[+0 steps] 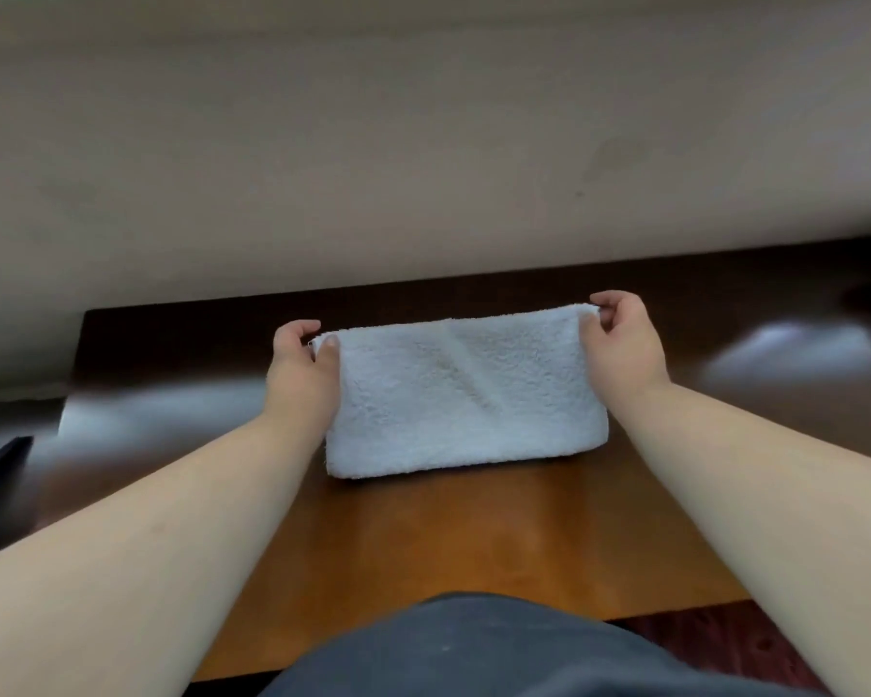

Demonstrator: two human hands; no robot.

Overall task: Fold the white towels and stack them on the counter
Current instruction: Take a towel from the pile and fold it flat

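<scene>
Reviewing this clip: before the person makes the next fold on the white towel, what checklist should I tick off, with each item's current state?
1. left hand pinches the far left corner of the white towel: ok.
2. right hand pinches the far right corner: ok.
3. Towel's near folded edge rests on the wooden counter: ok.
4. Towel surface smooth: not ok, a diagonal crease crosses the middle.
5. Layer edges aligned underneath: cannot tell.
6. Existing stack to place it on: cannot tell, none in view.

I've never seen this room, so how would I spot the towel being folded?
Find the brown wooden counter that runs below the beige wall. On it lies the white towel, a fluffy folded rectangle. The left hand and right hand each pinch a far corner; nothing else there is white terry.
</scene>
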